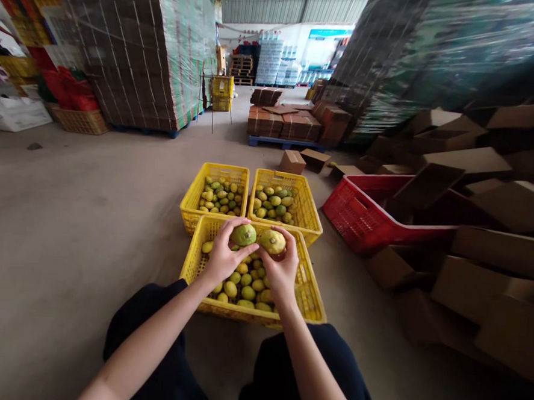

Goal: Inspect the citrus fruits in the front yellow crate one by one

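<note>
My left hand (226,252) grips a green lemon (244,235) between thumb and fingers. In my right hand (283,262) is a yellower lemon (272,242), its stem end turned toward me. Both fruits are held up side by side, with my thumbs nearly meeting between them. Below them stands the front yellow crate (309,287), with many green and yellow lemons (248,292) in it. Two more yellow crates lie just behind it: the back left crate (189,202) and the back right crate (309,211), each holding lemons too.
A red crate (360,224) stands to the right among heaped cardboard boxes (483,291). Flattened cartons (283,125) are stacked on a blue pallet (285,144) ahead. Tall wrapped pallet loads rise at left (122,46) and right (420,58). Concrete floor (75,230) extends to the left.
</note>
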A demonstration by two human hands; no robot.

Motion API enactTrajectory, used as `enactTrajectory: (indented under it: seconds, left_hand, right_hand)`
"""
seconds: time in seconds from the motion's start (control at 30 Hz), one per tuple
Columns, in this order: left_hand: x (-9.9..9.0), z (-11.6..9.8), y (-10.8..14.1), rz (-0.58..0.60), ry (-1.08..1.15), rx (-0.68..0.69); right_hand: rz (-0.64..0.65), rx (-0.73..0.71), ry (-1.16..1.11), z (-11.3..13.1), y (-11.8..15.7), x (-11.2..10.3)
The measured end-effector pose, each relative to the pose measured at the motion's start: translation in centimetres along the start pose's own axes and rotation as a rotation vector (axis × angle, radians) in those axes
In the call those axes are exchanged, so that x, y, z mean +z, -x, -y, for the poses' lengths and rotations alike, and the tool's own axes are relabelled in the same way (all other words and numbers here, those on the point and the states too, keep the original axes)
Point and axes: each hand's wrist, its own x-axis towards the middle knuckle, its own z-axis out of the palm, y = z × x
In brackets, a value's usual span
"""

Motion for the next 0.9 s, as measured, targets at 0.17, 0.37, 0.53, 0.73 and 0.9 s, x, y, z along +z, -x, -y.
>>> enactTrajectory:
  seconds: [0.17, 0.37, 0.53, 0.73, 0.9]
  left_hand:
    - [-0.4, 0.3, -0.1, 0.058, -0.057, 0.053]
    - [-0.9, 0.7, -0.3, 0.109, -0.239, 0.205]
    - [-1.7, 1.2, -0.9, 0.186, -0.56, 0.423]
    - [-2.1, 1.6, -1.1, 0.199, -0.692, 0.521]
    - [-2.1, 1.5, -1.0, 0.197, -0.712, 0.521]
  right_hand:
    - [0.023, -0.052, 0.058, -0.2, 0.2, 0.0]
    - [0.051, -0.096, 0.113, -0.7, 0.1, 0.0]
    - [0.061, -0.14, 0.17, -1.2, -0.1, -0.1]
    - [0.066, -0.151, 0.187, -1.4, -0.1, -0.2]
    - [0.063, -0.153, 0.19, -1.4, 0.0, -0.2]
